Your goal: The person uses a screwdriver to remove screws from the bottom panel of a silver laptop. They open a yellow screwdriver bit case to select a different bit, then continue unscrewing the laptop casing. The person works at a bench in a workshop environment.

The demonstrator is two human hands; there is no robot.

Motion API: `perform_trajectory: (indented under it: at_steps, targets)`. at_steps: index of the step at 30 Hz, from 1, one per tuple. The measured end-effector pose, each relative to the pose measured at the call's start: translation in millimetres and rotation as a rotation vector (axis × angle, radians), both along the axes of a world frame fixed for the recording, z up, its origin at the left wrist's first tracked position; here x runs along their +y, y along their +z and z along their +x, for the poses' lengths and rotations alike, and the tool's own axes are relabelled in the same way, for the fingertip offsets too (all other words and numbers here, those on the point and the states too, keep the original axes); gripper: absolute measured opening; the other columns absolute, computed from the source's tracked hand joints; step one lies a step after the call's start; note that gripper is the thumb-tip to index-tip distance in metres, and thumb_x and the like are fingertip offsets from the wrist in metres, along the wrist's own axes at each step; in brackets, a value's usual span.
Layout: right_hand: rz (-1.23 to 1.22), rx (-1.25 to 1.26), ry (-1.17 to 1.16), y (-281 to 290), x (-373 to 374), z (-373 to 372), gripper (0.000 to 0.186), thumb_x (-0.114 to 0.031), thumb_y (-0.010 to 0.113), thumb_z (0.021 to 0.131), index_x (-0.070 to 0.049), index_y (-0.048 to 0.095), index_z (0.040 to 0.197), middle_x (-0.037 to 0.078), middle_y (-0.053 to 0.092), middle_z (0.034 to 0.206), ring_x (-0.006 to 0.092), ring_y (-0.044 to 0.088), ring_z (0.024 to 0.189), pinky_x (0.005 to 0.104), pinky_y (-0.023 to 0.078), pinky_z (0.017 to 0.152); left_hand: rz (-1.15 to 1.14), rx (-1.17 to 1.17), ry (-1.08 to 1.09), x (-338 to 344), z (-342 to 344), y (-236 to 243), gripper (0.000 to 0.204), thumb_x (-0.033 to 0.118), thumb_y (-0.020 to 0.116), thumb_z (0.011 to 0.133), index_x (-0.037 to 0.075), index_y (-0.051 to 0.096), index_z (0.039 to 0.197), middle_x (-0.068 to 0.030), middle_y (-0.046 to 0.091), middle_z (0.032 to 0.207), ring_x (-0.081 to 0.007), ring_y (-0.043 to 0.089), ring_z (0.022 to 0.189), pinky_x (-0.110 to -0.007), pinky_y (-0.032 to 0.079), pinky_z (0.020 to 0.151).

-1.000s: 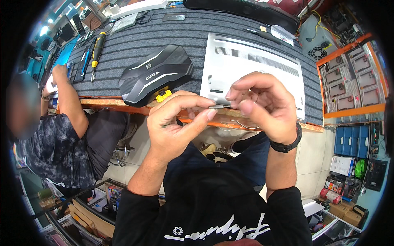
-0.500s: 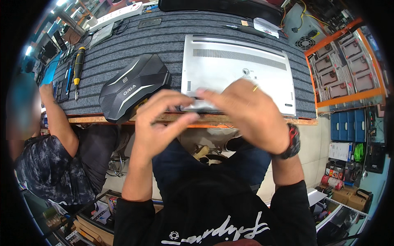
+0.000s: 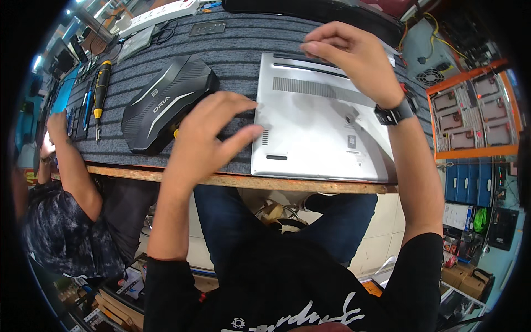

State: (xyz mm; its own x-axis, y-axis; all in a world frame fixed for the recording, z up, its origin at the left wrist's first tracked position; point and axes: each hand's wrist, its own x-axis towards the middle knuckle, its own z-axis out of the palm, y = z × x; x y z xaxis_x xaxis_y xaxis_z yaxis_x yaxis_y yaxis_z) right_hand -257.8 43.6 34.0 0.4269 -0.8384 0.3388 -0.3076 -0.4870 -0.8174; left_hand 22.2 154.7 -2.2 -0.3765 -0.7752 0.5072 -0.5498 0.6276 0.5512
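Observation:
A silver laptop [image 3: 310, 133] lies underside up on the grey ribbed mat, vent slots and small feet showing. My left hand [image 3: 210, 135] is open at its left edge, thumb and fingers apart, fingertips close to or on the rim; nothing shows in it. Over the laptop's far right part hangs my right hand [image 3: 357, 61], its fingers loosely bent and pointing left. A gap shows between thumb and fingers, with no object visible there. On that wrist sits a black watch [image 3: 394, 112]. Left of the laptop rests a black angular case [image 3: 168, 105].
A yellow-and-black screwdriver [image 3: 100, 91] lies at the left, near a co-worker's arm [image 3: 69, 149]. At the back are a white power strip [image 3: 157, 15] and a long black object [image 3: 310, 12]. An orange-framed display case [image 3: 470, 110] stands right. The table's wooden edge [image 3: 238, 181] runs in front.
My hands, close together over the laptop's near left corner before, are now apart. The right has moved far across the laptop; the left has opened wider. The view has shifted, too.

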Motion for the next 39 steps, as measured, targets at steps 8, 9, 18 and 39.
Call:
perform_trajectory:
  at_steps: [8, 9, 18, 39]
  targets:
    - [0.018, 0.192, 0.063, -30.0, -43.3, 46.9, 0.027, -0.026, 0.076, 0.094, -0.002, 0.076, 0.107, 0.004, 0.076, 0.096, 0.0098, 0.070, 0.091, 0.0245, 0.055, 0.083, 0.170, 0.172, 0.032, 13.0, -9.8, -20.1, 0.047, 0.018, 0.081, 0.080, -0.001, 0.068, 0.121, -0.0184, 0.067, 0.124, -0.0338, 0.065, 0.115, -0.040, 0.049, 0.100]
    - [0.023, 0.200, 0.061, -29.0, -44.1, 48.2, 0.027, -0.026, 0.076, 0.094, -0.002, 0.076, 0.107, 0.004, 0.076, 0.096, 0.0098, 0.070, 0.091, 0.0245, 0.055, 0.083, 0.187, 0.175, 0.028, 12.0, -8.9, -19.7, 0.048, 0.018, 0.081, 0.080, -0.001, 0.068, 0.122, -0.0182, 0.067, 0.124, -0.0337, 0.065, 0.115, -0.040, 0.049, 0.100]
    - [-0.028, 0.320, 0.004, -28.8, -44.4, 51.5, 0.030, -0.029, 0.077, 0.094, -0.003, 0.077, 0.109, 0.004, 0.077, 0.097, 0.0095, 0.069, 0.089, 0.0244, 0.055, 0.081, 0.170, 0.135, 0.042, 12.1, -6.8, -21.0, 0.050, 0.024, 0.084, 0.077, -0.001, 0.070, 0.118, -0.0171, 0.068, 0.122, -0.0325, 0.066, 0.111, -0.039, 0.051, 0.096]
    - [-0.080, 0.344, 0.012, -30.8, -46.5, 51.5, 0.029, -0.030, 0.076, 0.094, -0.005, 0.077, 0.109, 0.004, 0.077, 0.095, 0.0097, 0.070, 0.088, 0.0252, 0.055, 0.080, 0.165, 0.118, 0.044, 12.8, -5.9, -21.1, 0.052, 0.029, 0.085, 0.077, 0.000, 0.071, 0.118, -0.0162, 0.068, 0.122, -0.0318, 0.067, 0.109, -0.039, 0.052, 0.093]
